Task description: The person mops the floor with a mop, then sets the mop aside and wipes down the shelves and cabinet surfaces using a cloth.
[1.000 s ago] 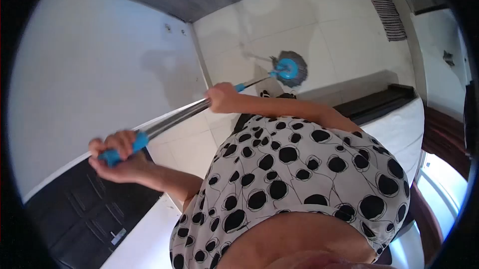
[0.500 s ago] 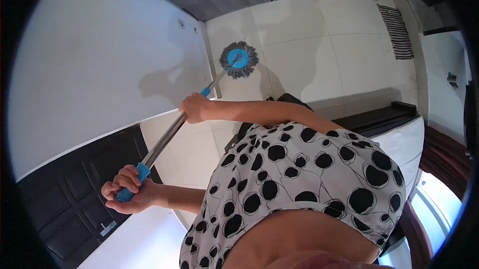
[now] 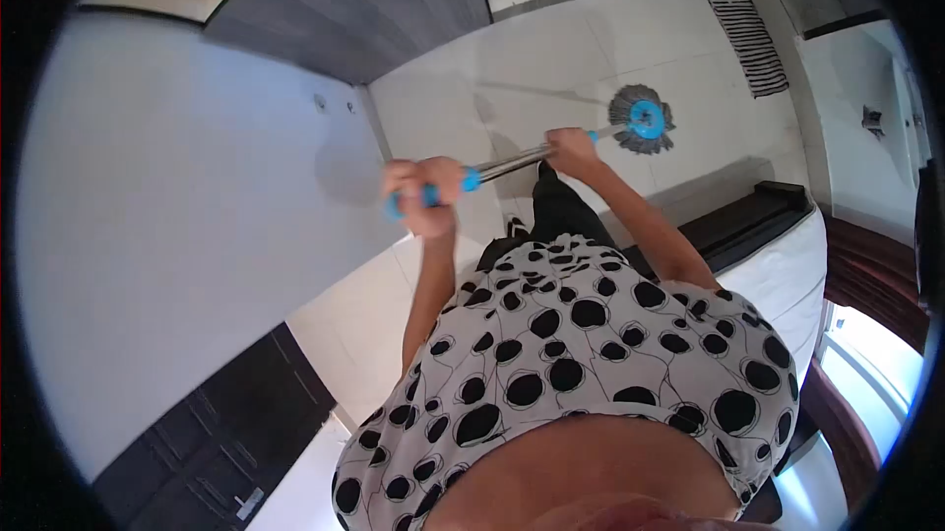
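Note:
A mop (image 3: 512, 165) with a steel handle and blue parts slants across the view. Its round head of grey strands (image 3: 630, 142), with a blue disc in the middle, rests on the tiled floor. My left hand (image 3: 425, 198), a little blurred, is wrapped round the blue grip at the handle's top end. Further down the pole, close to a blue collar, my right hand (image 3: 571, 152) is closed on the shaft.
Pale floor tiles (image 3: 551, 49) stretch ahead. A white wall (image 3: 197, 187) stands at left, with a dark door (image 3: 217, 433) below it. Grey cabinet panels (image 3: 364, 9) are at the back. At right lie a striped mat (image 3: 748, 44) and a dark bed frame (image 3: 728, 221) with a white mattress.
The mop head has swept right across the floor. Both hands have moved right and up in view with the handle, which now lies flatter. My view has shifted slightly.

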{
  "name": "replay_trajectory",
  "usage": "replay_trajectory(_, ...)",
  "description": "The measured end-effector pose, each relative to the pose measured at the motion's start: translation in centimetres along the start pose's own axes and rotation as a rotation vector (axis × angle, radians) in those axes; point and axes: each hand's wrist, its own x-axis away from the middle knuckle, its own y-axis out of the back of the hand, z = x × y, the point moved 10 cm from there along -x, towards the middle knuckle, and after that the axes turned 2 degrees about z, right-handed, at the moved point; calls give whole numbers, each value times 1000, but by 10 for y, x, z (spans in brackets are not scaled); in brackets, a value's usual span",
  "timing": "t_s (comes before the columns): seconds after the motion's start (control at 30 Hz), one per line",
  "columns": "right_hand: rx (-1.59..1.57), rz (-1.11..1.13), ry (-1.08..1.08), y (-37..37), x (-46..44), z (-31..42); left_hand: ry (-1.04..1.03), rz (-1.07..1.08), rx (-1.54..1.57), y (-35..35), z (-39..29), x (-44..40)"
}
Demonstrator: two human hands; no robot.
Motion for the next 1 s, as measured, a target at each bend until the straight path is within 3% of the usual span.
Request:
replay_trajectory(0.07,-6,-94,-50,20,17,-35,51,163,32,-32,23,19)
replay_trajectory(0.1,-66,-48,-81,5,15,-54,212,180,77,-37,57,19)
replay_trajectory(0.17,-130,-16,-128,-18,32,-64,336,201,47,-39,59,30)
replay_trajectory(0.27,-109,-40,-168,3,19,-58,330,235,94,-40,60,17)
replay_trajectory(0.4,-64,-3,-111,1,-7,-24,294,66,102,-13,35,-7)
replay_trajectory(0.67,-51,266,256,-36,-32,159,-36,-269,-249,68,-112,-8)
replay_trajectory(0.8,-175,289,457,-39,-28,256,-339,-252,-342,72,-211,13)
replay_trajectory(0.83,-213,293,577,-41,-21,282,-417,-191,-335,69,-232,21)
replay_trajectory(0.87,-250,293,696,-43,-14,305,-480,-262,-407,73,-251,36)
replay_trajectory(1.0,-337,333,753,-53,-4,332,-574,-414,-536,66,-270,57)
